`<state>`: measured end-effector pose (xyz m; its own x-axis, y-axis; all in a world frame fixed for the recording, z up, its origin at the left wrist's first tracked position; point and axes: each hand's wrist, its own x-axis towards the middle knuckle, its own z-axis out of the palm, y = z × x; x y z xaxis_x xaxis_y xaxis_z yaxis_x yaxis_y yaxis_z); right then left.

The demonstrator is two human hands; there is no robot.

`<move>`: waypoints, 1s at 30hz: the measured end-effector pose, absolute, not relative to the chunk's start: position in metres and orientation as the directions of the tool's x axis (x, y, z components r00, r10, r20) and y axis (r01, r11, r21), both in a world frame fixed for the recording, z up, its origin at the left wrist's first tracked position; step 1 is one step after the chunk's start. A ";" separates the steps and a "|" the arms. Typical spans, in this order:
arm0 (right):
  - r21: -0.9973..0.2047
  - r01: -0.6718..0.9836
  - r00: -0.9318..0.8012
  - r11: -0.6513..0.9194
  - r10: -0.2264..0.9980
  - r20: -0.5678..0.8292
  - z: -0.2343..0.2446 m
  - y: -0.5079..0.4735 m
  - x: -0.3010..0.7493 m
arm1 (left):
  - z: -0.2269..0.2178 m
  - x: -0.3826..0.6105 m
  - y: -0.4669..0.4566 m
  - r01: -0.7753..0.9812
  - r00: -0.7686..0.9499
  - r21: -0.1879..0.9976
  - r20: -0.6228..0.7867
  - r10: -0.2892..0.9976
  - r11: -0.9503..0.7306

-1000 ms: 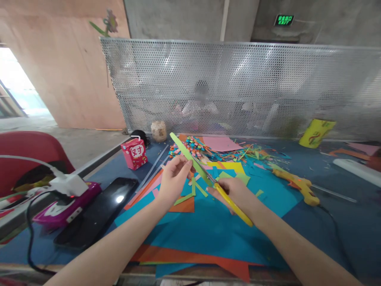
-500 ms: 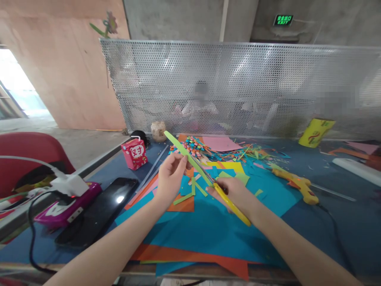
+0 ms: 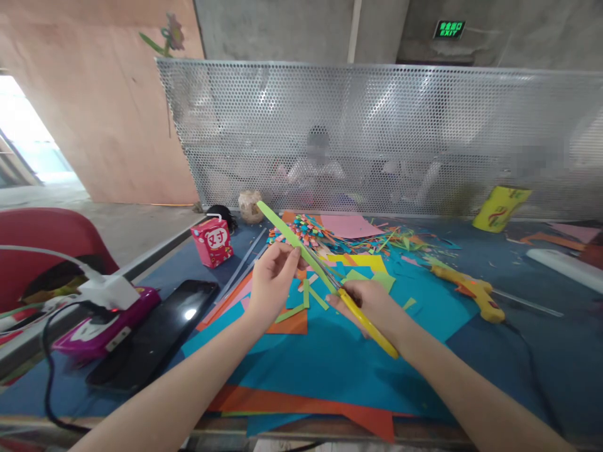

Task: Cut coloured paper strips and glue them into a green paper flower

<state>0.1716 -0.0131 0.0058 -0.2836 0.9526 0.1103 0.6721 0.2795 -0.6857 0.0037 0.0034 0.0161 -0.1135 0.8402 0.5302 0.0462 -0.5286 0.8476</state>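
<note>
Between the thumb and fingers of my left hand [image 3: 276,273] is a light green paper strip [image 3: 277,223], its free end pointing up and to the left. My right hand [image 3: 370,307] grips a pair of yellow-handled scissors [image 3: 351,306], whose blades lie along the lower part of the strip. How far the blades stand apart is hard to make out. Beneath both hands lies a large blue paper sheet [image 3: 306,364]. On it rest several short green paper strips [image 3: 306,293] and an orange piece of paper [image 3: 293,324].
A black phone [image 3: 155,339], a purple power strip [image 3: 120,326] and a red drink carton [image 3: 211,242] stand at left. A yellow glue gun [image 3: 475,292] with a cord lies at right. Cut paper bits [image 3: 306,232] pile up before a perforated metal screen [image 3: 292,113]; a person sits behind it.
Both hands stay almost in place. The upper end of the green strip has shifted slightly up and left, and the scissors remain against the strip.
</note>
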 end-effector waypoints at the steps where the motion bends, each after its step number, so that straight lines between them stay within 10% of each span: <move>1: -0.688 0.671 -0.285 0.275 0.953 0.104 0.006 -0.013 0.171 | 0.016 0.004 0.003 0.040 -0.112 0.848 0.530 0.841 -0.529; 30: -0.714 0.621 -0.294 0.322 0.941 0.168 0.002 -0.011 0.170 | 0.014 0.008 0.000 0.004 -0.002 0.870 0.492 0.870 -0.492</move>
